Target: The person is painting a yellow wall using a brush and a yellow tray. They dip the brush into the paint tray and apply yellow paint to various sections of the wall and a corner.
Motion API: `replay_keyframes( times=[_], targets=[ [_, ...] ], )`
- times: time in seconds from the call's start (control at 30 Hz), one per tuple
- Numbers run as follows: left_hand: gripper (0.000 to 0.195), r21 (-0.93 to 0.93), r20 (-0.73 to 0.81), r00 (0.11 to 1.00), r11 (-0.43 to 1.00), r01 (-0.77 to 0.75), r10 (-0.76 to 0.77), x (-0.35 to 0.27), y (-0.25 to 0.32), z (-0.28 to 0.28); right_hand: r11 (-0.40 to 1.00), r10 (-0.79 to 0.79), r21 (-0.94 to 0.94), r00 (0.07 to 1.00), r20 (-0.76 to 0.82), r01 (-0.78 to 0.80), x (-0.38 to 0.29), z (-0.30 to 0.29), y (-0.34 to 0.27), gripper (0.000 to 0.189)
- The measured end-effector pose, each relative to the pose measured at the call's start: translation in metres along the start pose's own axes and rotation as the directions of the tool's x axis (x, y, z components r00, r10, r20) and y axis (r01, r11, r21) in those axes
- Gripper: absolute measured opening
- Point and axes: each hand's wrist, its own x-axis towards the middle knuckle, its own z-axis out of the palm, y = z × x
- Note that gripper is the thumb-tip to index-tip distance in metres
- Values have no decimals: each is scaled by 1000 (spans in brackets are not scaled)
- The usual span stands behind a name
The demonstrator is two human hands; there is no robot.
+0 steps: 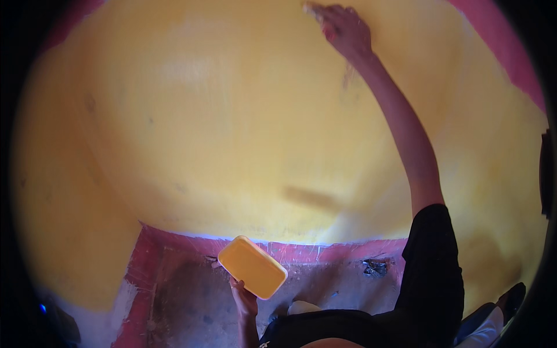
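My left hand (243,298) holds a shallow rectangular tray (253,267) by its near edge, low in front of my body; the tray's inside is orange-yellow. Raised high, my right hand (347,31) is at the yellow wall (243,130), near the top of the picture. Its fingers are closed around a small pale thing (310,8), which points to the left and is too blurred to name. Reddish marks show on that hand. A reddish smear lies on the wall just below the wrist.
A pink-red band (300,252) runs along the wall's foot, meeting a stained floor (196,300). A crumpled dark plastic piece (375,268) lies by the band on the right. Walls meet in a corner at left. Cloth and a dark object (513,300) show at lower right.
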Motion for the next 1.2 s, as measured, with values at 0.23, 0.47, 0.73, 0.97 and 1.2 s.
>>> replay_keyframes(
  times=[0.23,0.47,0.73,0.97,1.2],
  targets=[
    [66,4,-36,999,1000,-14,14,3,-11,-5,881,-388,-168,879,276,442,-252,87,-94,40],
    [60,-24,-10,1000,1000,16,-16,3,-17,-12,960,-162,281,824,543,3,-183,57,-49,32],
    [57,-59,58,998,998,-6,10,11,-15,-1,953,279,-145,958,65,-267,61,-93,48,34],
    [57,-41,62,998,999,-22,25,8,-14,6,988,-16,-155,998,-60,7,30,-76,11,32],
    [53,-9,32,999,1000,9,-9,11,-22,1,848,-523,127,772,361,514,-208,0,-102,42]
  ],
)
